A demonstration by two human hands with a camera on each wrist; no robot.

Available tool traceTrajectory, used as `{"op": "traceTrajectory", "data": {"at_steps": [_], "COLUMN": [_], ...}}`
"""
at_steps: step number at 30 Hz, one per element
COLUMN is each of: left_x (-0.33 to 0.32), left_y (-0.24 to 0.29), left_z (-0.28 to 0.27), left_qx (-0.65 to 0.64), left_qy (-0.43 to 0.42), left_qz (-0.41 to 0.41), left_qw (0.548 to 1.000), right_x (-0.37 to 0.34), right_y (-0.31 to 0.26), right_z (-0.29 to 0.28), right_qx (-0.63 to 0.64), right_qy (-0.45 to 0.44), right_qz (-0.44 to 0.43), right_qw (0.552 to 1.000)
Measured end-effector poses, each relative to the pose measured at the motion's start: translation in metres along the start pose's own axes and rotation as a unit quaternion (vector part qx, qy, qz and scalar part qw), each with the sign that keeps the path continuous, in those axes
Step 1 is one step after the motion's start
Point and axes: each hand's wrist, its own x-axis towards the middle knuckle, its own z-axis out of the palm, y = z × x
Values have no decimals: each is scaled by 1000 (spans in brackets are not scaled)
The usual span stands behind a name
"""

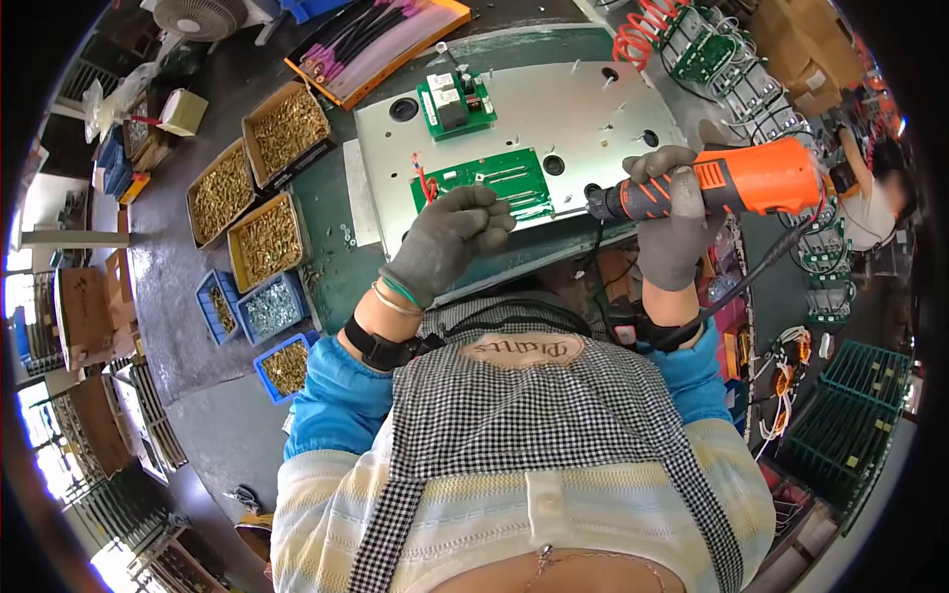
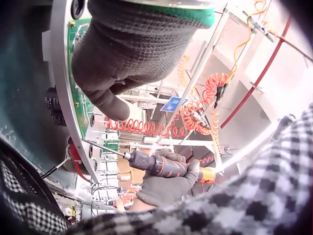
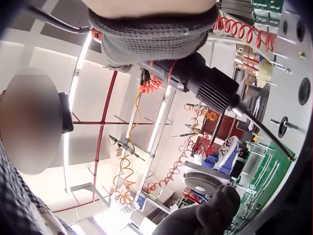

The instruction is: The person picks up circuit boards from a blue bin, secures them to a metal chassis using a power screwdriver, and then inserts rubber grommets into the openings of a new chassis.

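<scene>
My gloved right hand [image 1: 677, 212] grips an orange and black electric screwdriver [image 1: 756, 178] around its dark front part. Its long bit [image 3: 266, 134] reaches a brass-coloured screw at the corner of a green circuit board [image 3: 259, 171]. That board lies on a silvery metal panel [image 1: 603, 128] with black grommets and upright studs. Over the board's near-left part is my gloved left hand [image 1: 455, 237], its fingers curled; whatever may be inside them is hidden. A second green board [image 1: 455, 104], carrying white and black components, stands farther back on the panel.
Left of the panel are cardboard bins [image 1: 287, 128] of brass-coloured screws and blue trays [image 1: 272, 308] of small hardware. An orange-edged box [image 1: 381, 44] of dark leads lies behind. A black cord [image 1: 756, 267] trails from the screwdriver. Wired boards [image 1: 732, 79] line the right; another person [image 1: 875, 203] is beyond.
</scene>
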Motion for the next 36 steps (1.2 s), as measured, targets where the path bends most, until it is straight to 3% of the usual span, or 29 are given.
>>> {"op": "traceTrajectory", "data": {"at_steps": [4, 11, 19, 22, 29, 34, 36], "left_x": [3, 4, 16, 18, 16, 7, 8], "left_y": [1, 9, 8, 8, 11, 13, 10], "left_z": [1, -8, 1, -1, -4, 5, 1], "left_qx": [-3, -8, 36, 30, 26, 71, 64], "left_qy": [26, -48, 36, 30, 11, 13, 7], "left_qz": [-8, 37, 69, 69, 40, 65, 64], "left_qw": [1000, 998, 996, 997, 999, 995, 996], "right_x": [2, 7, -1, 7, 31, 36, 34], "right_y": [1, 4, -2, 5, 18, 29, 6], "right_z": [1, -1, 6, 6, 18, 12, 27], "right_qx": [17, 19, -18, -38, 13, 21, 46], "right_qy": [-12, -49, -210, -291, -287, -331, -309], "right_qz": [-3, -14, 42, 50, 143, 150, 142], "right_qw": [1000, 999, 977, 955, 947, 931, 939]}}
